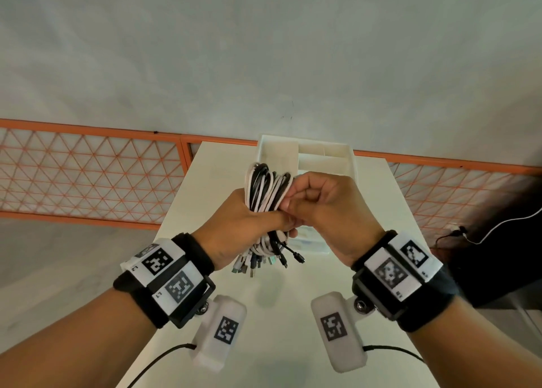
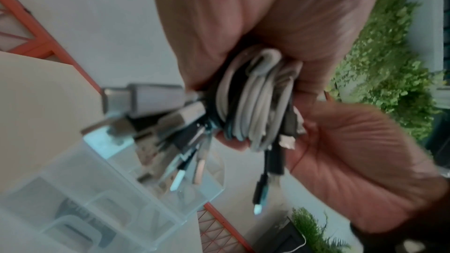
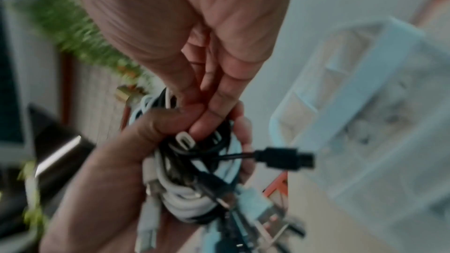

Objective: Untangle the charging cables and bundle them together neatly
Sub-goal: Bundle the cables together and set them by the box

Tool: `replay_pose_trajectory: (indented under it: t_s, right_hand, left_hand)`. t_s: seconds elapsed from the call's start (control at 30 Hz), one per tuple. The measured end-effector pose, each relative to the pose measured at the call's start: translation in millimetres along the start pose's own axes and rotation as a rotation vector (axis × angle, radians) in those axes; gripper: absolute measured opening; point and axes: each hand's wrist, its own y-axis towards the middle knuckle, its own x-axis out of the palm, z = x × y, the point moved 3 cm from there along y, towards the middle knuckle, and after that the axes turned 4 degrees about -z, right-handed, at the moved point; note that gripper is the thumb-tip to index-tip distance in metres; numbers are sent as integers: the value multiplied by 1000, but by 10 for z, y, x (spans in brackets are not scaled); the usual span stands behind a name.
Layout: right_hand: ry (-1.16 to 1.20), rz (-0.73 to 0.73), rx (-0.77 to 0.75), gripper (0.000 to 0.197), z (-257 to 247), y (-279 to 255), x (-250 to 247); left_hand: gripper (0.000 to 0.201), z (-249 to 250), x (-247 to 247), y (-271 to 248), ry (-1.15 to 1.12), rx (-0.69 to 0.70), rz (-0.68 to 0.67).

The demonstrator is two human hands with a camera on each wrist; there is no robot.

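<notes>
A thick bundle of black and white charging cables [image 1: 265, 192] is held upright above the white table [image 1: 205, 182]. My left hand [image 1: 240, 226] grips the bundle round its middle, loops sticking out above and plugs [image 1: 258, 261] hanging below. My right hand [image 1: 319, 208] has its fingers curled against the bundle's right side and pinches strands there. In the left wrist view the cable loops [image 2: 255, 99] sit in my palm with several plugs [image 2: 155, 103] fanning out to the left. The right wrist view shows both hands on the cables [image 3: 194, 189], and a black plug [image 3: 284, 158] pokes out rightward.
A clear plastic organiser box [image 1: 325, 156] with compartments stands on the table behind the hands. An orange lattice railing [image 1: 88, 170] runs past the table's far edge. A dark object with a white cord [image 1: 498, 226] lies at the right.
</notes>
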Motion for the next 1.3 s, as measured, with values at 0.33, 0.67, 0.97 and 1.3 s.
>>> replay_pose_trajectory:
  t_s: [0.33, 0.67, 0.97, 1.3]
  right_hand:
    - [-545, 314, -296, 17, -188, -38, -7]
    - [-838, 78, -145, 44, -78, 123, -179]
    - [-710, 72, -29, 22, -160, 111, -143]
    - [23, 7, 79, 18, -24, 34, -16]
  left_hand:
    - [18, 12, 55, 21, -29, -30, 123]
    - [21, 43, -9, -25, -33, -95, 66]
    - [22, -28, 22, -35, 27, -60, 129]
    - [44, -61, -3, -11, -100, 21, 165]
